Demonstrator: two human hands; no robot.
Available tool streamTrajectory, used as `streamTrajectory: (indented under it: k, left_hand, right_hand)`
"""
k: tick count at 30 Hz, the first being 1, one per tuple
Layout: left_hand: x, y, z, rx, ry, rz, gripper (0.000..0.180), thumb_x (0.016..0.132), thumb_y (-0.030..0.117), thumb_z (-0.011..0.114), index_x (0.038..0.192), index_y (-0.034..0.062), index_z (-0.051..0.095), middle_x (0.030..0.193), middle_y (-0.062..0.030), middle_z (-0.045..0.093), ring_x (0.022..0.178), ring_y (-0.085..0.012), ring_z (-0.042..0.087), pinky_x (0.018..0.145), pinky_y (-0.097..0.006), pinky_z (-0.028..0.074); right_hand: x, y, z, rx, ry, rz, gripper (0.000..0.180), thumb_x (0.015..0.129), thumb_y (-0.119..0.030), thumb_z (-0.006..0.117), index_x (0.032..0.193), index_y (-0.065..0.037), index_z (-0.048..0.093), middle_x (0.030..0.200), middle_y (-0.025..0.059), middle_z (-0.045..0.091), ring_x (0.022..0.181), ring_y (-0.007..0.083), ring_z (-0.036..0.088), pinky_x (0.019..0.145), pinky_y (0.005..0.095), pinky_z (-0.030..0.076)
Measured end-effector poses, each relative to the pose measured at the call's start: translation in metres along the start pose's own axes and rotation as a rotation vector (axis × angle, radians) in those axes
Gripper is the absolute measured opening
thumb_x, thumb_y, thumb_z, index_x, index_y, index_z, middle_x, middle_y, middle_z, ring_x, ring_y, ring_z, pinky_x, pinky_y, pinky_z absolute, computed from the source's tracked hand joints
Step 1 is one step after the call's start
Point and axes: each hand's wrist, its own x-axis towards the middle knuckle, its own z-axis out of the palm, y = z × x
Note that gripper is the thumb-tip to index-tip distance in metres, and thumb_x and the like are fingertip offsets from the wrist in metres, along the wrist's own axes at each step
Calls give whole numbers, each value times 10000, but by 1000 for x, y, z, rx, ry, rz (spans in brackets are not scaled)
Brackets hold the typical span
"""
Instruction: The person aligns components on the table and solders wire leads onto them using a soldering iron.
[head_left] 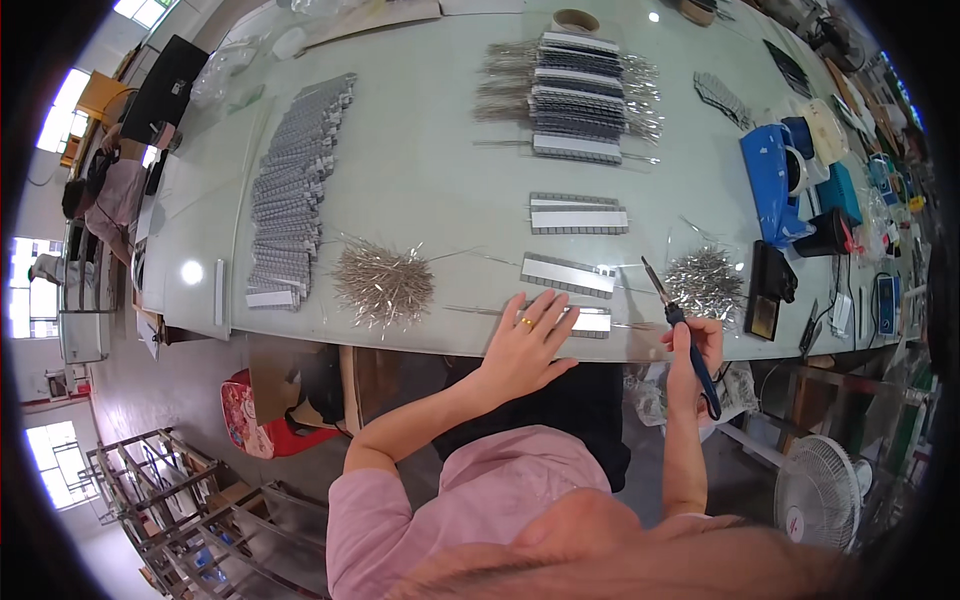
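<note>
My left hand (525, 345), with a ring on one finger, lies flat with fingers stretched over the nearest grey-and-white segmented strip (594, 321), partly hiding it. Thin metal wires (470, 309) stick out to the left of that strip. My right hand (695, 345) is closed round a slim pointed tool with a dark blue handle (704, 382); its tip points up and left, and its exact kind is unclear. Just beyond my left fingers lies another strip (568, 274), with a further pair of strips (578, 216) behind it.
Bundles of silver wire pieces lie left (383, 285) and right (704, 284). A long row of grey strips (290, 190) runs along the left. Wired strips (578, 100) are stacked at the back. At right stand a blue tape dispenser (765, 185) and a black box (767, 290).
</note>
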Motion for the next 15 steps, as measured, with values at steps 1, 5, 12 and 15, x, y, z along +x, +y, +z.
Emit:
streamTrajectory:
  k: [1,5,12,15]
  left_hand:
    - [-2,0,1,-3,1,7,681,847,445,686,1381,57,516,1401,-144,498,1320,-310,434,1071,-547,344]
    - [-9,1,3,38,-16,1,695,846,458,686,1390,62,512,1421,-131,490,1338,-294,425,1077,-545,340]
    - [-14,0,9,70,22,88,591,851,361,689,1347,71,549,1385,-107,528,1299,-274,468,1051,-513,382]
    - [-22,1,8,89,63,168,475,843,219,668,1291,81,596,1323,-90,579,1241,-257,529,1031,-485,409]
  right_hand:
    - [-3,0,-3,-9,13,7,139,927,-43,649,991,-50,526,826,33,605,683,94,624,603,201,453]
    - [-9,3,-4,22,-2,47,186,908,-48,677,1016,-43,525,850,41,609,689,105,631,626,222,484]
    - [-7,-1,-1,24,-15,19,188,903,-31,677,1025,-30,535,840,47,618,686,110,637,638,227,497]
    - [-7,2,-3,34,-4,23,177,906,-26,672,1021,-27,537,818,44,622,690,110,641,638,226,497]
